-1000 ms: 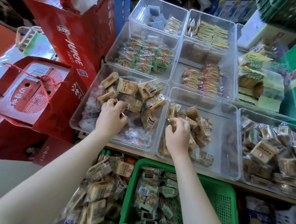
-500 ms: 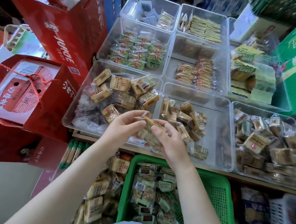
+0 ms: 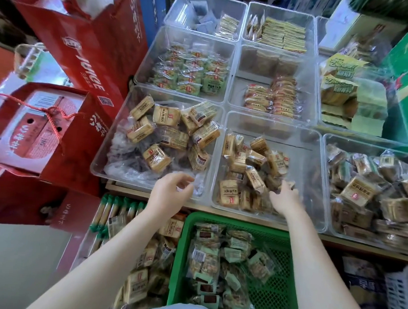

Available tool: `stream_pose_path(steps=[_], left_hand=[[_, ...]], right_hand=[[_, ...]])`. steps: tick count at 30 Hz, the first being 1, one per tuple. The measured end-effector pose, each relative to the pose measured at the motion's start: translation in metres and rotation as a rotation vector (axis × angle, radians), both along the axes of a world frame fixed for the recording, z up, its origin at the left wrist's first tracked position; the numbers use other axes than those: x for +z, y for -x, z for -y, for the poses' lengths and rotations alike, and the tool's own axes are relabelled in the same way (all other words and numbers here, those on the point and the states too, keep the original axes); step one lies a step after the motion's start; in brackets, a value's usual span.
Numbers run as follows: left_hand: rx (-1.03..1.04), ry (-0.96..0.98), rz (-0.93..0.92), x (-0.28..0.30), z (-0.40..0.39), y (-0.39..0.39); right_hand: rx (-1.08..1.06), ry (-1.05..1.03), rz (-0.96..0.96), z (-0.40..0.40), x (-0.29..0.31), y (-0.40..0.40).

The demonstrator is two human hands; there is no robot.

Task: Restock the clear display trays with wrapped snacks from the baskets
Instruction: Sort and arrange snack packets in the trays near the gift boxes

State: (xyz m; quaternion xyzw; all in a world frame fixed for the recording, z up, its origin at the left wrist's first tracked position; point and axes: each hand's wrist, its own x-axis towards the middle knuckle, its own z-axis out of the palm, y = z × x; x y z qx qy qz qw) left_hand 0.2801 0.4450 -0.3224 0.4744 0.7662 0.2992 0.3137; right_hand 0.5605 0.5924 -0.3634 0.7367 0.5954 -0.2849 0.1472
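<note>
left hand (image 3: pixel 169 192): fingers loosely curled, holding nothing, above green basket (image 3: pixel 179 260) | right hand (image 3: pixel 285 199): over snack tray (image 3: pixel 315 185) beyond basket, grip unclear

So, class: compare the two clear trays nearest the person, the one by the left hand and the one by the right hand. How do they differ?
The left tray holds large tan packets scattered over crumpled clear wrap; the middle tray holds smaller tan packets.
The left tray's packets spread across it; the middle tray's crowd its left side, leaving the right bare.
The left hand hovers at the left tray's front; the right hand reaches into the middle tray.
Both are clear plastic.
</note>
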Motion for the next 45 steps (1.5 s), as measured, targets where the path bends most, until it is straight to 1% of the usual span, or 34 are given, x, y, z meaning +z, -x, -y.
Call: stream_pose_path(steps=[2,3,4,6,8,9,10,12,14,16,17,18,21,22,23,25,27,29,31,32,33,34,35,37,38,39,40,43,45], left_hand=[[0.07,-0.058,-0.141,-0.004,-0.003,0.013],[0.106,-0.069,-0.234,-0.006,-0.005,0.022],[0.125,-0.046,-0.332,-0.007,-0.009,0.032],[0.065,0.131,-0.462,-0.009,-0.02,0.048],[-0.04,0.331,-0.445,-0.012,-0.03,0.06],[-0.076,0.381,-0.414,-0.013,-0.034,0.063],[-0.088,0.386,-0.394,-0.015,-0.037,0.066],[-0.045,0.293,-0.391,-0.015,-0.04,0.069],[0.066,0.137,-0.361,-0.006,-0.039,0.068],[0.168,0.004,-0.251,0.013,-0.032,0.064],[0.207,-0.046,-0.152,0.025,-0.027,0.059],[0.229,-0.082,-0.012,0.038,-0.021,0.053],[0.176,-0.098,0.563,0.067,-0.008,0.027],[0.149,-0.089,0.678,0.069,-0.007,0.018],[0.128,-0.081,0.708,0.068,-0.006,0.009],[0.121,-0.057,0.612,0.063,-0.008,-0.002],[0.128,0.007,0.467,0.054,-0.011,-0.002],[0.145,0.078,0.403,0.045,-0.011,0.003],[0.165,0.116,0.399,0.038,-0.009,0.008],[0.17,0.129,0.386,0.034,-0.007,0.01],[0.174,0.139,0.366,0.032,-0.006,0.012],[0.181,0.144,0.347,0.03,-0.005,0.013],[0.194,0.146,0.335,0.027,-0.004,0.014],[0.242,0.138,0.324,0.023,-0.006,0.018],[0.265,0.128,0.305,0.021,-0.009,0.02],[0.273,0.116,0.259,0.019,-0.013,0.024],[0.26,0.105,0.179,0.016,-0.019,0.028],[0.168,0.039,-0.127,0.002,-0.041,0.042],[0.11,-0.042,-0.277,-0.007,-0.056,0.052]], right_hand=[[-0.036,-0.246,-0.001,0.004,0.008,0.012],[-0.071,-0.342,-0.075,0.011,0.016,0.022],[-0.09,-0.408,-0.184,0.018,0.024,0.033],[-0.043,-0.426,-0.392,0.037,0.039,0.06],[0.053,-0.427,-0.551,0.055,0.049,0.085],[0.081,-0.437,-0.617,0.062,0.053,0.095],[0.087,-0.442,-0.678,0.068,0.057,0.103],[0.056,-0.429,-0.773,0.079,0.063,0.116],[0.01,-0.388,-0.848,0.087,0.066,0.123],[-0.034,-0.327,-0.91,0.091,0.072,0.127],[-0.061,-0.296,-0.951,0.092,0.074,0.128],[-0.094,-0.257,-1.006,0.092,0.077,0.128],[-0.211,-0.025,-1.253,0.09,0.082,0.13],[-0.249,0.052,-1.318,0.09,0.083,0.13],[-0.279,0.097,-1.357,0.091,0.084,0.129],[-0.295,0.046,-1.308,0.09,0.084,0.124],[-0.31,-0.107,-1.178,0.083,0.081,0.11],[-0.326,-0.317,-0.986,0.067,0.077,0.089],[-0.346,-0.564,-0.77,0.048,0.071,0.066],[-0.337,-0.661,-0.663,0.038,0.064,0.055],[-0.3,-0.715,-0.575,0.028,0.056,0.046],[-0.231,-0.698,-0.503,0.02,0.046,0.039],[-0.141,-0.619,-0.444,0.014,0.036,0.035],[0.047,-0.385,-0.348,0.007,0.019,0.033],[0.102,-0.301,-0.316,0.005,0.015,0.035],[0.116,-0.269,-0.295,0.003,0.013,0.039],[0.11,-0.278,-0.277,0.0,0.013,0.044],[0.106,-0.44,-0.234,-0.005,0.023,0.065],[0.116,-0.526,-0.333,0.0,0.033,0.083]])
